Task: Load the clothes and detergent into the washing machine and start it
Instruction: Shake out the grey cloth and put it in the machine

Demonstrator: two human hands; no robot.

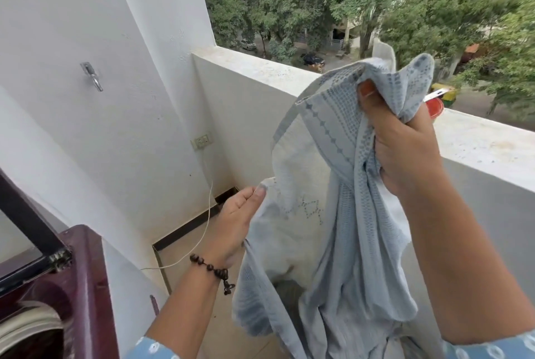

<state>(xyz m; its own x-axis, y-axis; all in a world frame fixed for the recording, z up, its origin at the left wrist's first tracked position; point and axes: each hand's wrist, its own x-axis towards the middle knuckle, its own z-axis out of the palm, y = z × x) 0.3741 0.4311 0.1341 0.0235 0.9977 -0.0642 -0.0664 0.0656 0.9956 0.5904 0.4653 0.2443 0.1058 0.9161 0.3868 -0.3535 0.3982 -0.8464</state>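
Note:
A pale blue patterned cloth (pixel 335 214) hangs in front of me over the balcony floor. My right hand (pixel 402 138) grips a bunched upper part of it, held high. Lower down, my left hand (pixel 237 222) pinches an edge of the same cloth between thumb and fingers; a dark bead bracelet sits on that wrist. The maroon top-loading washing machine (pixel 84 280) stands at the bottom left with its lid (pixel 26 222) raised and the drum opening partly in view. No detergent is recognisable.
A white parapet wall (pixel 260 75) runs across ahead, with a red-capped object (pixel 435 107) on its ledge behind the cloth. A wall socket (pixel 202 141) feeds a white cable (pixel 208 214) down to the tiled floor. A metal tap (pixel 92 75) juts from the left wall.

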